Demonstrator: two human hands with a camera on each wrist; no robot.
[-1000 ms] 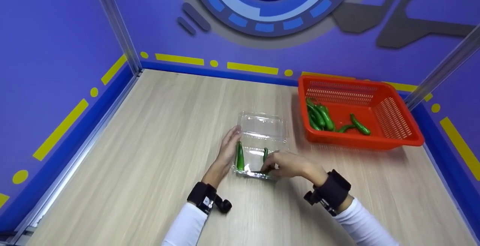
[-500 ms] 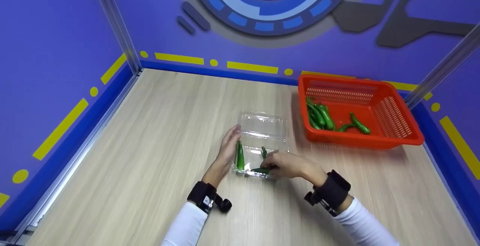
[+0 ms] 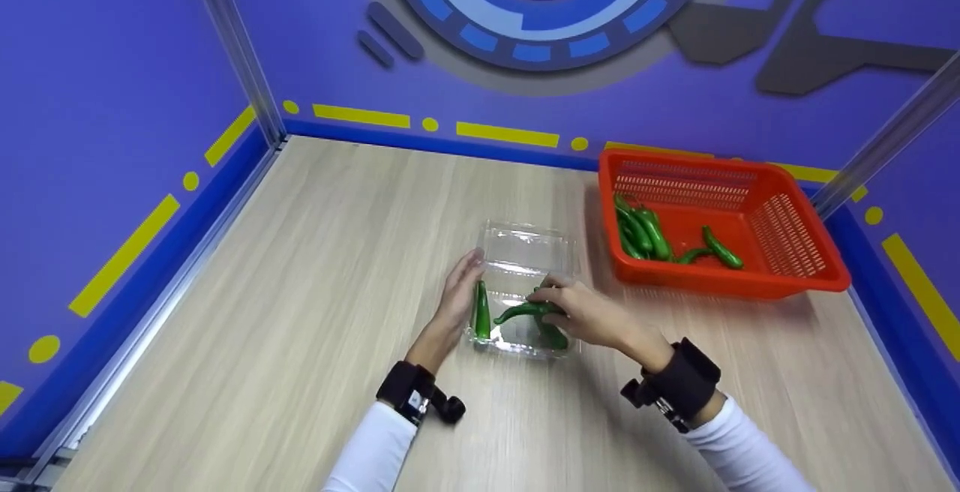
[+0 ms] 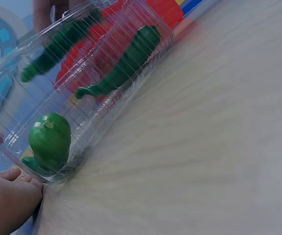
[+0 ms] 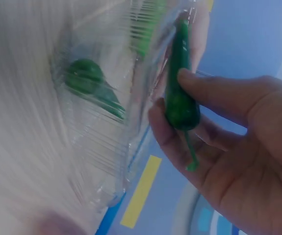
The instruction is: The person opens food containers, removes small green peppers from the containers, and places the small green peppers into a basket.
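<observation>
A clear plastic clamshell box (image 3: 517, 346) lies on the table with its lid (image 3: 529, 250) folded back. My left hand (image 3: 452, 301) rests along the box's left side, fingers fairly straight. Between thumb and fingers, my right hand (image 3: 592, 316) pinches a green chili pepper (image 5: 181, 100) by its stem end, close over the box's tray, its thin tip pointing left. Inside the tray, one green pepper (image 3: 481, 312) lies along the left wall and another (image 3: 553, 336) lies at the right, partly covered by the right hand in the head view.
At the back right stands a red plastic basket (image 3: 724, 286) with perforated walls. Several green peppers (image 3: 652, 235) sit in its left part, and one pepper (image 3: 721, 248) lies nearer its middle. Blue printed panels (image 3: 360, 91) wall the table on the back and sides.
My right hand has lifted a pepper from the tray's front and moved slightly back and right with it. The pepper at the tray's right now shows. My left hand stays put.
</observation>
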